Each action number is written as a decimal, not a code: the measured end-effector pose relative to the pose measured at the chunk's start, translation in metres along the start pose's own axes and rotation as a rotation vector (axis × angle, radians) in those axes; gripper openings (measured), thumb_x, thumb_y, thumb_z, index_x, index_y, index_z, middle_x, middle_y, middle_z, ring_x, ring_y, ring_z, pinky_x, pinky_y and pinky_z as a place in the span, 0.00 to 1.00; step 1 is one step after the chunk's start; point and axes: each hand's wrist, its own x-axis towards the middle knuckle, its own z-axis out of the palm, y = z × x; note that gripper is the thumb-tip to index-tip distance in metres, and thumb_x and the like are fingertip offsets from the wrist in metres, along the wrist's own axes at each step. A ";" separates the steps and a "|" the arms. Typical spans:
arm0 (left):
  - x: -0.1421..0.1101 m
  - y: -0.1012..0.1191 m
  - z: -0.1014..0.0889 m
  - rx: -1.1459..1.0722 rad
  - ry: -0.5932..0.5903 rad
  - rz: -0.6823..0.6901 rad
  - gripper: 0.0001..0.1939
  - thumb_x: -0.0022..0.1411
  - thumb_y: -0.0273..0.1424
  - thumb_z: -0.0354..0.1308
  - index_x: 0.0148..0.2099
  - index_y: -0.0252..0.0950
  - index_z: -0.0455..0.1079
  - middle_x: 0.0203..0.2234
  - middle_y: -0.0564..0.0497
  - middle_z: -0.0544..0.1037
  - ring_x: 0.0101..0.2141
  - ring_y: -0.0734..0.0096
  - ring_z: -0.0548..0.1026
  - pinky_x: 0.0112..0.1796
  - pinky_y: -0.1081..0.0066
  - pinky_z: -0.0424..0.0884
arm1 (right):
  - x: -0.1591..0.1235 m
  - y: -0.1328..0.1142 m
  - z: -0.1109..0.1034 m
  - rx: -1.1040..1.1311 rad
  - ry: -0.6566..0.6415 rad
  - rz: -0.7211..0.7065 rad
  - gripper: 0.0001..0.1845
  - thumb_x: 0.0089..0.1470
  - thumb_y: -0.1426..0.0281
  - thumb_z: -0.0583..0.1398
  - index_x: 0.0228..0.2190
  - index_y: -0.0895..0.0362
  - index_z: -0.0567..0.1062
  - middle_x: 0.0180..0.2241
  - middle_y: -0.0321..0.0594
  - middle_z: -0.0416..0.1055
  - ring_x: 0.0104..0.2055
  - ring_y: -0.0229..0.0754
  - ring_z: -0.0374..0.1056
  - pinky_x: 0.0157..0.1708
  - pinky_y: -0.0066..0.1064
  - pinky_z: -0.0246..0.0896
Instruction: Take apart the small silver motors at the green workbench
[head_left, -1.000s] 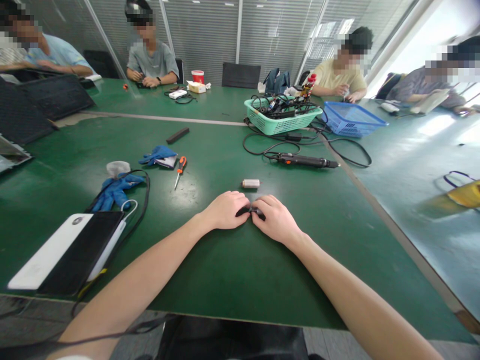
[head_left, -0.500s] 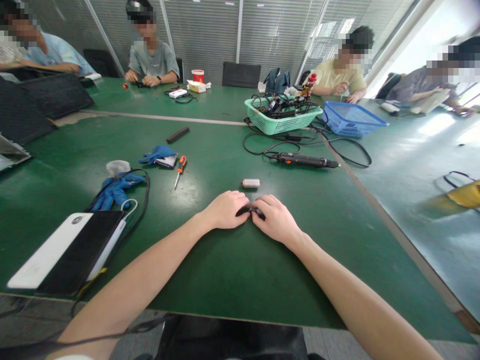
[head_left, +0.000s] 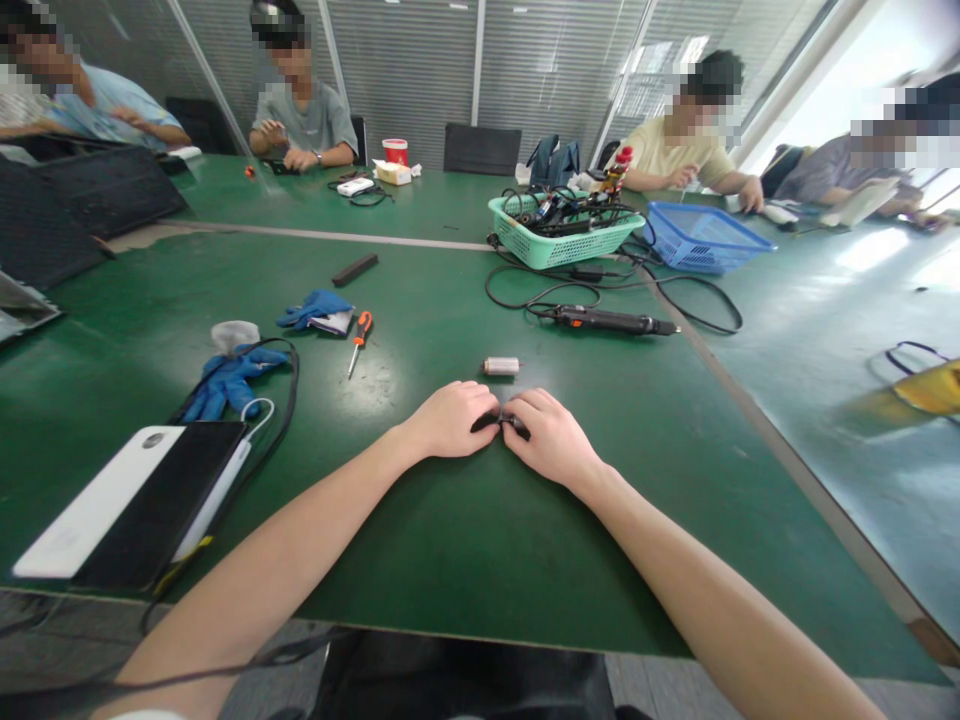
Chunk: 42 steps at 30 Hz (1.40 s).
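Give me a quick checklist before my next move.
1. Left bare hand holding the small dark object: ok.
2. Right bare hand holding there too: ok.
3. That object being one single piece: cannot tell, fingers hide it.
4. Silver metal cylinder unheld: ok, lying just beyond both hands.
5. Orange-and-black screwdriver clear: ok, left of both hands.
6. Crumpled blue gloves worn: not ok, lying farther left.

Mid-frame on the table (head_left: 465,560), a part (head_left: 519,428) sits between the left hand (head_left: 459,418) and right hand (head_left: 553,432), a cylinder (head_left: 501,367) just behind them. A screwdriver (head_left: 362,335) lies left of these, a glove (head_left: 231,384) farther left; lower left, a slab (head_left: 97,505). Towards upper right, a power driver (head_left: 607,321) lies before two baskets (head_left: 559,251) (one holding clutter (head_left: 559,214)).
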 end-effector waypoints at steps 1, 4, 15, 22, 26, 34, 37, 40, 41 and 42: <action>0.000 0.000 0.000 0.000 -0.001 0.000 0.08 0.66 0.35 0.56 0.42 0.36 0.72 0.36 0.48 0.75 0.40 0.62 0.74 0.44 0.64 0.69 | 0.000 0.000 0.000 -0.001 0.001 -0.001 0.05 0.60 0.74 0.59 0.37 0.54 0.74 0.37 0.43 0.73 0.41 0.48 0.68 0.45 0.41 0.67; 0.000 0.000 0.001 0.005 0.005 -0.002 0.08 0.66 0.35 0.56 0.42 0.36 0.71 0.36 0.48 0.75 0.40 0.62 0.74 0.44 0.64 0.69 | 0.001 -0.001 -0.001 0.001 -0.001 -0.002 0.06 0.60 0.75 0.59 0.37 0.55 0.75 0.37 0.43 0.74 0.41 0.48 0.68 0.45 0.41 0.67; 0.000 0.000 0.000 0.010 0.005 0.005 0.08 0.67 0.35 0.56 0.42 0.36 0.71 0.36 0.48 0.75 0.40 0.62 0.73 0.43 0.63 0.69 | 0.001 0.000 0.000 0.003 -0.021 -0.005 0.05 0.61 0.74 0.59 0.38 0.54 0.74 0.39 0.43 0.74 0.42 0.48 0.68 0.46 0.42 0.67; 0.001 0.001 -0.001 0.012 -0.003 -0.002 0.08 0.66 0.35 0.56 0.41 0.36 0.71 0.37 0.47 0.76 0.41 0.62 0.74 0.43 0.64 0.69 | 0.002 0.000 -0.001 0.004 -0.020 -0.006 0.05 0.61 0.74 0.59 0.37 0.55 0.74 0.39 0.43 0.74 0.42 0.48 0.68 0.46 0.41 0.67; 0.001 0.001 -0.001 0.011 -0.002 -0.005 0.08 0.66 0.35 0.55 0.42 0.36 0.71 0.37 0.47 0.76 0.41 0.62 0.74 0.44 0.63 0.69 | 0.001 0.000 0.000 0.013 -0.012 -0.005 0.05 0.61 0.74 0.58 0.37 0.54 0.74 0.39 0.43 0.74 0.42 0.48 0.68 0.46 0.42 0.67; 0.001 0.001 0.000 0.009 0.004 -0.004 0.08 0.66 0.35 0.56 0.41 0.37 0.71 0.36 0.48 0.76 0.40 0.62 0.74 0.43 0.63 0.69 | 0.003 0.000 -0.001 0.026 -0.011 -0.016 0.06 0.60 0.75 0.58 0.37 0.54 0.74 0.38 0.43 0.74 0.42 0.48 0.68 0.45 0.42 0.67; 0.001 0.001 0.000 0.008 -0.002 -0.005 0.08 0.66 0.35 0.55 0.41 0.36 0.71 0.37 0.47 0.76 0.40 0.62 0.74 0.44 0.63 0.69 | 0.003 0.000 0.000 0.021 -0.013 -0.019 0.05 0.60 0.75 0.58 0.37 0.54 0.74 0.38 0.43 0.74 0.42 0.48 0.68 0.46 0.42 0.67; 0.001 0.001 -0.001 0.002 -0.007 -0.004 0.08 0.67 0.35 0.55 0.42 0.36 0.71 0.37 0.47 0.76 0.41 0.62 0.74 0.44 0.63 0.69 | 0.003 0.000 0.000 0.013 -0.018 -0.017 0.05 0.60 0.75 0.59 0.36 0.54 0.74 0.37 0.43 0.74 0.41 0.48 0.68 0.46 0.41 0.66; 0.001 0.001 -0.001 0.002 -0.006 -0.004 0.08 0.67 0.35 0.56 0.42 0.36 0.71 0.37 0.47 0.76 0.41 0.62 0.74 0.44 0.63 0.69 | 0.003 -0.001 0.000 0.013 -0.017 -0.018 0.05 0.60 0.75 0.59 0.35 0.54 0.74 0.37 0.43 0.74 0.41 0.48 0.68 0.45 0.41 0.66; 0.001 0.001 -0.001 0.004 -0.004 -0.005 0.08 0.67 0.35 0.56 0.42 0.36 0.71 0.37 0.47 0.76 0.41 0.62 0.74 0.44 0.63 0.69 | 0.003 -0.001 0.000 0.014 -0.015 -0.017 0.05 0.60 0.75 0.59 0.35 0.54 0.74 0.37 0.43 0.74 0.41 0.48 0.67 0.45 0.41 0.66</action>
